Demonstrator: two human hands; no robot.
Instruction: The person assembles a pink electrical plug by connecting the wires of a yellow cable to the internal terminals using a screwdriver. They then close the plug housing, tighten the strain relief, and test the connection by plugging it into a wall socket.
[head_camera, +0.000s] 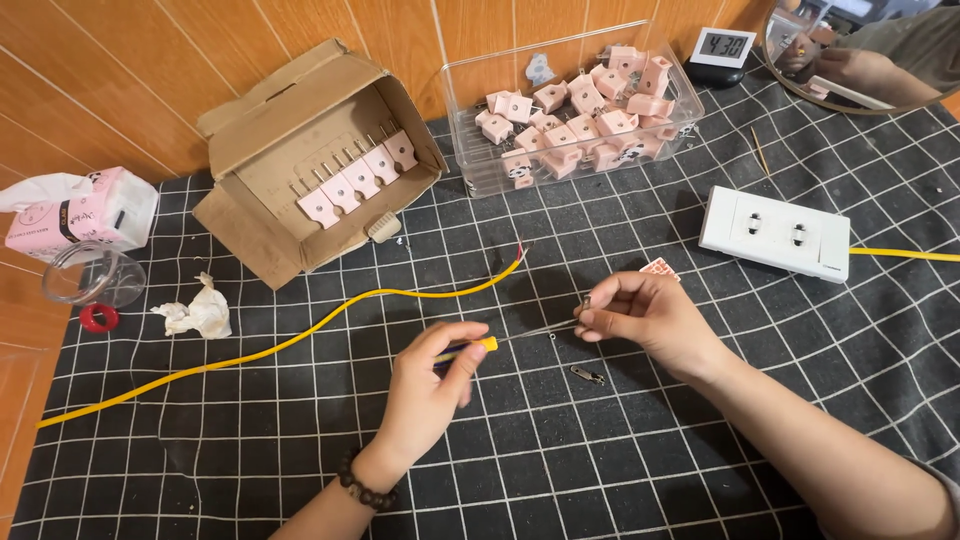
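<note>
A single head-worn camera looks steeply down and forward from the person's own seat onto a black checked mat (700, 440). It sits close, at arm's reach: both forearms enter from the bottom edge, the left hand (425, 390) and right hand (640, 315) near the frame's centre. The view tilts toward the far edge, where a wood-panelled wall (150, 70) rises behind a cardboard box (300, 150) and a clear plastic bin (480, 170). A round mirror (880, 60) is cut off at the upper right corner.
</note>
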